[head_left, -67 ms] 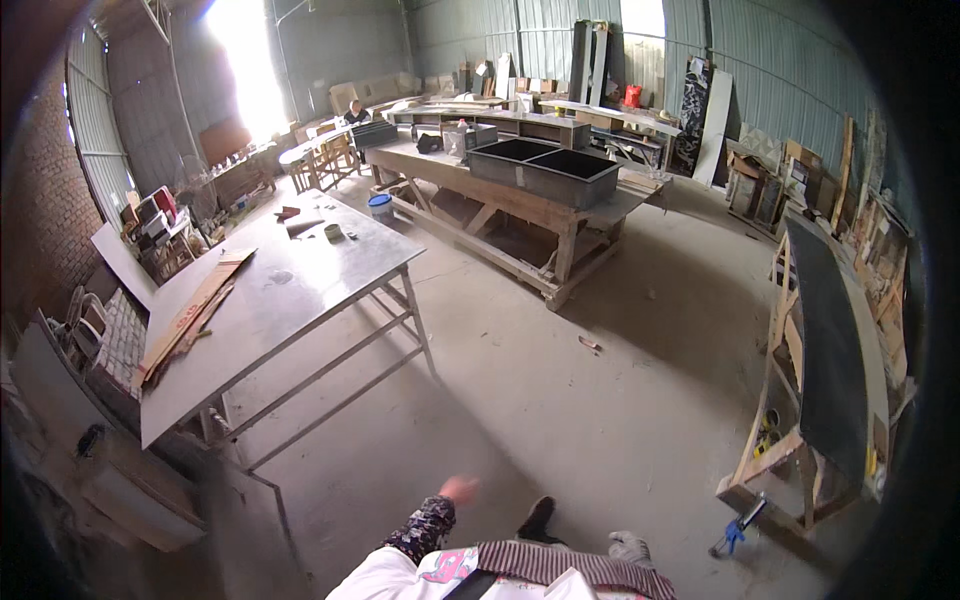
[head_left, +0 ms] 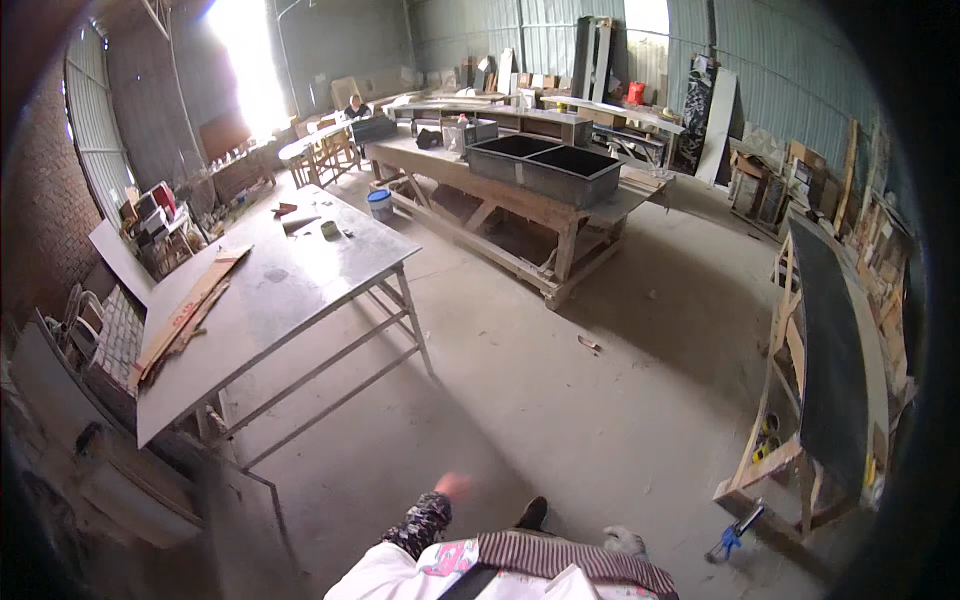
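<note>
My left hand (head_left: 453, 487), bare and smeared by motion, hangs low in front of me below a dark patterned sleeve. Nothing shows in it, and its fingers cannot be made out. My right hand (head_left: 625, 540), in a greyish glove, shows partly beyond a striped cloth edge at my front; its fingers are mostly hidden. Neither hand touches any object that I can see. Between them the tip of a dark shoe (head_left: 535, 512) stands on the concrete floor (head_left: 520, 400).
A grey-topped table (head_left: 300, 280) at left carries cardboard strips (head_left: 195, 310) and a tape roll (head_left: 330, 230). Ahead, a wooden workbench (head_left: 565, 250) bears a dark double-basin box (head_left: 545, 170). A dark slab (head_left: 830, 340) lies on a wooden frame at right, with a blue clamp (head_left: 730, 540) near its foot.
My left hand and sleeve have shifted slightly left and up in the picture. The dark shoe shows less than before. The objects around me have not been moved.
</note>
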`<move>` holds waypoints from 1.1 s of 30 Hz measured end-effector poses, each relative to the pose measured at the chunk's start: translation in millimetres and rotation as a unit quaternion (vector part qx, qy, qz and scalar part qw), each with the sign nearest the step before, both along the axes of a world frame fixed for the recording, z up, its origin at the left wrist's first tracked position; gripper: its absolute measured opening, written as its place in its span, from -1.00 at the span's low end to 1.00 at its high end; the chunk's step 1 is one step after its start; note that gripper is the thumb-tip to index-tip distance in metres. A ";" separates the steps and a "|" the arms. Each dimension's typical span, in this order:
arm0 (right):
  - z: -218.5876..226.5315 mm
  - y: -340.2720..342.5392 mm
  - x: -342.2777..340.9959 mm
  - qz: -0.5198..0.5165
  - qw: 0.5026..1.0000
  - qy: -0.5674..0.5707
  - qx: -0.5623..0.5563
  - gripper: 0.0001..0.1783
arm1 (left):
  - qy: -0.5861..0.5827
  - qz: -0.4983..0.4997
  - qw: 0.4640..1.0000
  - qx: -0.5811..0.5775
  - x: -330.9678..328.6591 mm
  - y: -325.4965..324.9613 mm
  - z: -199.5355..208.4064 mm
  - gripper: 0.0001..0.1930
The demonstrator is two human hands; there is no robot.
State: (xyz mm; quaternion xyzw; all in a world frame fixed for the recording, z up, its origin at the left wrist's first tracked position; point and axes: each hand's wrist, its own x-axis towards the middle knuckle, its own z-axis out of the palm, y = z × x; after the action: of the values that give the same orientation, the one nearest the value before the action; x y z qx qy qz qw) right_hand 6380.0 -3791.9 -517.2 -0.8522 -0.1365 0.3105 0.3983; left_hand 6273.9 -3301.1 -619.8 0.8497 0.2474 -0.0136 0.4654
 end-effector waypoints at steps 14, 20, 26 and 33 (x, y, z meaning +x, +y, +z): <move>112.0 175.0 412.0 0.156 0.981 -0.109 -0.039 -0.58 | 0.508 -0.059 0.859 0.026 109.6 73.9 -33.6 -0.78; 50.7 135.8 558.1 -0.007 0.986 0.149 -0.070 -0.54 | 0.437 -0.245 0.856 0.129 418.6 114.4 -51.5 -0.76; 61.5 72.4 656.6 -0.084 0.994 0.012 -0.065 -0.51 | 0.101 -0.526 0.763 0.360 825.7 68.4 -70.4 -0.76; 12.6 -9.2 845.4 -0.205 0.978 0.039 -0.016 -0.53 | -0.040 -0.535 0.767 0.353 1103.0 -15.3 -92.2 -0.77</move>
State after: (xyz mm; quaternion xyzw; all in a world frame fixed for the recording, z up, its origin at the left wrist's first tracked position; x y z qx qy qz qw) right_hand 7225.4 -3801.1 -504.6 -0.8555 0.0614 0.2575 0.4450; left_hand 7376.9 -3316.3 -712.0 0.9485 -0.2789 -0.1381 0.0596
